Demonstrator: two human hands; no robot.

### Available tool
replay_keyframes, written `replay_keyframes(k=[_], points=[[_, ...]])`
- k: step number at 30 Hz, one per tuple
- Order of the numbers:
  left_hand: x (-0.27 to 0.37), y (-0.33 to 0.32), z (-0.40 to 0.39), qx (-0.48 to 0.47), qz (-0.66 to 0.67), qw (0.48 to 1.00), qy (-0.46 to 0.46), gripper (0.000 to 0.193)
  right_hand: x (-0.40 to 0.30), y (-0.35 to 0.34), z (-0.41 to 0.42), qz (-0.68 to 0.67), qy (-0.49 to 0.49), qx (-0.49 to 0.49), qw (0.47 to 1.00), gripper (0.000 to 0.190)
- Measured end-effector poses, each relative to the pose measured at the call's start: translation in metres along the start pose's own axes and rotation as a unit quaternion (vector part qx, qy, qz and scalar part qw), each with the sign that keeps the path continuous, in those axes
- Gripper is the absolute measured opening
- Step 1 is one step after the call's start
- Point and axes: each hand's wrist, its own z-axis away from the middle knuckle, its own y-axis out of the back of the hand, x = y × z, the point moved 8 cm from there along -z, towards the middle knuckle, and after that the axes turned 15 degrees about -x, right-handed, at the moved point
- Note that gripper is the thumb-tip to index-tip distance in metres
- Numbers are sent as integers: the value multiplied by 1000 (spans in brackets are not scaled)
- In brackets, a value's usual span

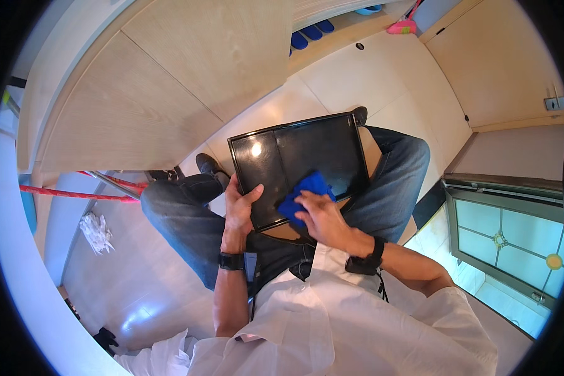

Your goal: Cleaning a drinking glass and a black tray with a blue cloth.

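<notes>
A black rectangular tray (317, 148) with a raised rim lies tilted across my lap, its glossy inside facing up. My left hand (240, 207) grips the tray's left edge near the lower corner, the thumb over the rim and the fingers underneath. A blue cloth (295, 203) is under my right hand (322, 217), which pinches it against the tray's lower middle part. The cloth hangs a little over the near rim. Light reflects off the tray's upper left part.
Pale wooden cabinet panels (169, 80) rise at upper left. Blue slippers (312, 32) sit under a shelf at the top. Red-striped poles (75, 191) and a white mop head (96, 232) are at left. A framed glass door (507, 239) is at right, and a wooden door (498, 61) at upper right.
</notes>
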Motion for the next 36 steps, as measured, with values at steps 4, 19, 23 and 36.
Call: replay_keyframes(k=[4,19,23,36], points=[[-11,10,-2,-6,10,1000,-14,42,12,13,-38,0,2,2,1000,30],[-23,11,-1,29,185,982,15,59,-16,-21,-66,61,121,-157,978,45],[-17,-3,-2,-41,228,972,50,65,-29,-30,-28,96,195,-264,940,42],[-15,14,3,113,-103,987,-38,49,-28,-26,-111,158,89,-61,982,52]])
